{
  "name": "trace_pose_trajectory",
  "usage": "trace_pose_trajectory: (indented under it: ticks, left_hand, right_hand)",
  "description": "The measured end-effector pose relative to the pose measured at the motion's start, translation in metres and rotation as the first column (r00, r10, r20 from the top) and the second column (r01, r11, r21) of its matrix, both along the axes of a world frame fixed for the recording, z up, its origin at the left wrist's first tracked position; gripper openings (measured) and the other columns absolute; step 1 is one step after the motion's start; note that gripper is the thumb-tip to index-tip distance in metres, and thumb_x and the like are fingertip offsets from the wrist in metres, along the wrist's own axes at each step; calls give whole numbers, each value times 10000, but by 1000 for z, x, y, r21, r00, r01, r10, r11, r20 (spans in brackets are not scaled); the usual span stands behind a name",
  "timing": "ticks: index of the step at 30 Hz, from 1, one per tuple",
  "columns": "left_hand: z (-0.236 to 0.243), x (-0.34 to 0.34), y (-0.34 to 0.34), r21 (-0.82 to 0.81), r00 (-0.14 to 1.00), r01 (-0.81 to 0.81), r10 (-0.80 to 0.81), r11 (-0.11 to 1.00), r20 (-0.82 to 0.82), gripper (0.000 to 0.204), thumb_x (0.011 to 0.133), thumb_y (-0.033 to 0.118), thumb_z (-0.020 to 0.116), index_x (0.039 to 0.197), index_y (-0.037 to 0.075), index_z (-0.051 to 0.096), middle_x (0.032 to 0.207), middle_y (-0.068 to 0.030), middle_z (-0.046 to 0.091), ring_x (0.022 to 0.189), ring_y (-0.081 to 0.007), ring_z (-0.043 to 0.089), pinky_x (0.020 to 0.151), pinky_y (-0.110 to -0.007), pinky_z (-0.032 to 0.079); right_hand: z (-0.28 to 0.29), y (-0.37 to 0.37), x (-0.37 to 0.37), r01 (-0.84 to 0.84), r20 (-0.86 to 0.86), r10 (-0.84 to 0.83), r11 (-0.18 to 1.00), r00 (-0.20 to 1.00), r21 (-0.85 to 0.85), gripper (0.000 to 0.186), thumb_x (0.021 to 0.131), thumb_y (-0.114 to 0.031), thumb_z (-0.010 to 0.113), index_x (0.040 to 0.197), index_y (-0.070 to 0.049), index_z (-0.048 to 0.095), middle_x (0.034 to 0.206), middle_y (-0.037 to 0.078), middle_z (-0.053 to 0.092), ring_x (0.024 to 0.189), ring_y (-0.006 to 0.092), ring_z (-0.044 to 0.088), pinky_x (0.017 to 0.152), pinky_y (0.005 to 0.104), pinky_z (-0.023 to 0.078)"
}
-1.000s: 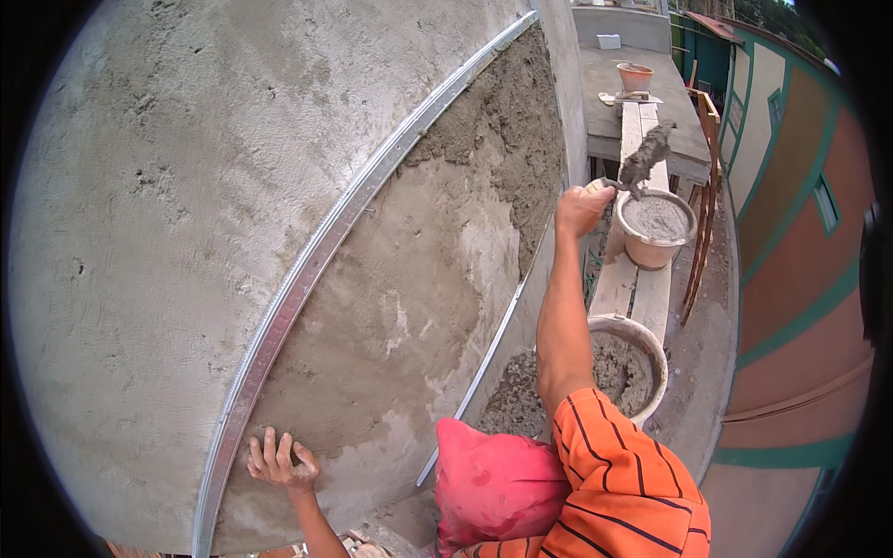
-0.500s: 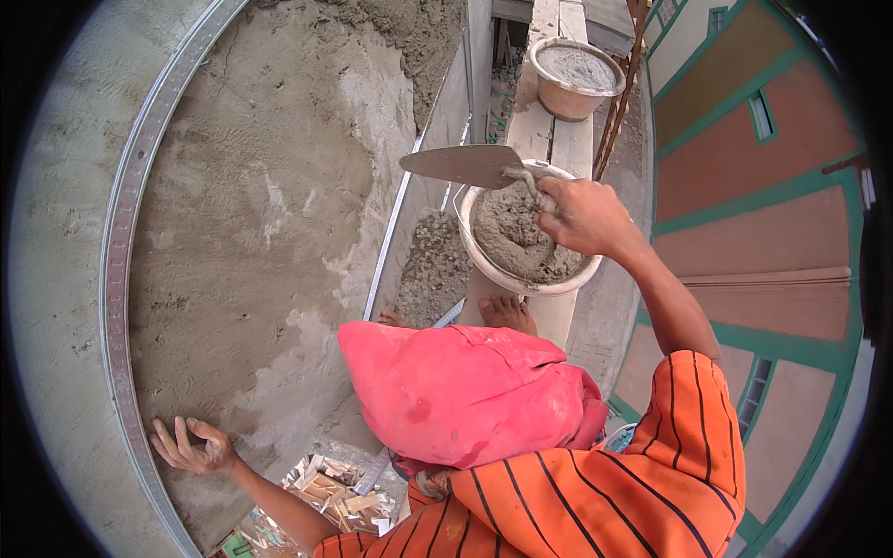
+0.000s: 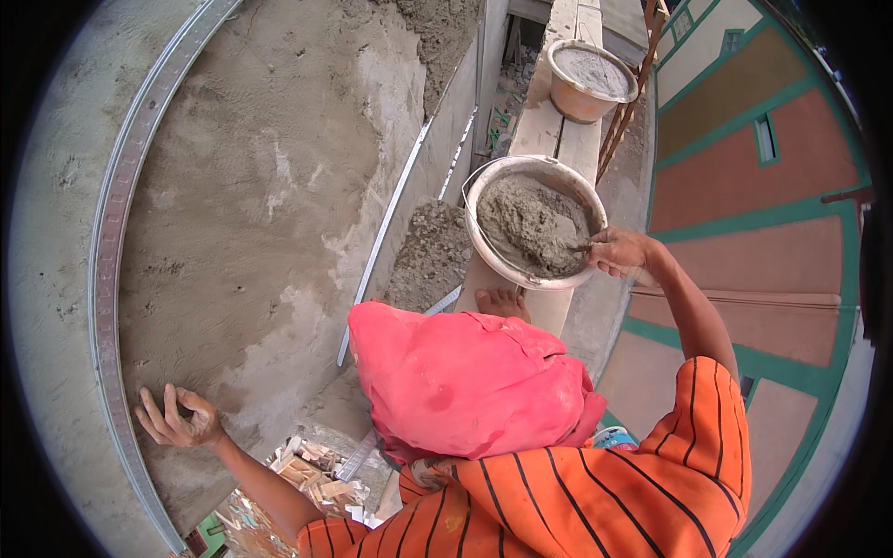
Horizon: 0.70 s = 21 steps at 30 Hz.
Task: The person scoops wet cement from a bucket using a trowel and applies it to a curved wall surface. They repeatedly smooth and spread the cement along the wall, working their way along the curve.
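Observation:
My right hand (image 3: 628, 253) is closed around the handle of a trowel (image 3: 583, 247) at the right rim of a mortar bucket (image 3: 535, 162). The trowel's blade is sunk in or covered by the wet grey mortar (image 3: 526, 223), so little of it shows. On the left, my left hand (image 3: 181, 424) rests at the plastered wall (image 3: 242, 251) with its fingers spread, holding nothing. Beside it runs a long metal straightedge strip (image 3: 110, 270), bent by the lens. I cannot tell whether the fingertips touch it.
The bucket stands on wooden planks (image 3: 532, 130), with my bare foot (image 3: 502, 304) close by. Farther along sits a second bucket (image 3: 579, 100) of grey material. Rubble (image 3: 433, 251) lies between wall and planks. Wood scraps (image 3: 312, 474) lie low left. A building (image 3: 744, 251) rises at right.
My right hand has lowered the trowel from above the bucket into the mortar at its right side. The left hand stays at the wall, its fingers slightly shifted.

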State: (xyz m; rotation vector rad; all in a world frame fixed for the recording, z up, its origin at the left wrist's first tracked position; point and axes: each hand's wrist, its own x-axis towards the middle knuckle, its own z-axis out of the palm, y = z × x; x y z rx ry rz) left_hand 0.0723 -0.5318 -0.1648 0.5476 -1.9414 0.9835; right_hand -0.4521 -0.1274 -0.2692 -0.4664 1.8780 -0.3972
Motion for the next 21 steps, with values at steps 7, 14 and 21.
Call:
trace_pose_trajectory:
  ticks: [7, 14, 21]
  left_hand:
    - [4, -3, 2, -28, 999, -30, 29, 999, -29, 177, 772, 83, 667, 925, 164, 703, 1203, -37, 648, 1203, -265, 529, 997, -364, 411]
    - [4, 4, 6, 26, 1000, 2, -2, 1000, 8, 186, 759, 60, 649, 914, 150, 701, 1206, -44, 646, 1220, -273, 522, 1030, -383, 418]
    - [6, 2, 10, 69, 1000, -21, 20, 997, 15, 220, 782, 10, 609, 946, 141, 678, 1240, -59, 621, 1256, -295, 477, 1057, -410, 391]
  right_hand:
    - [-39, 43, 14, 293, 103, -276, 931, 956, -217, 212, 777, -219, 590, 749, -9, 605, 616, 55, 541, 506, 159, 524, 464, 314, 432]
    - [-29, 41, 44, 436, 189, -393, 823, 900, -363, 205, 798, -202, 570, 743, -6, 591, 583, 42, 520, 503, 131, 514, 449, 292, 409]
    - [-29, 33, 57, 501, 220, -454, 822, 864, -271, 222, 839, -249, 567, 815, -28, 578, 696, 39, 538, 559, 140, 529, 481, 292, 439]
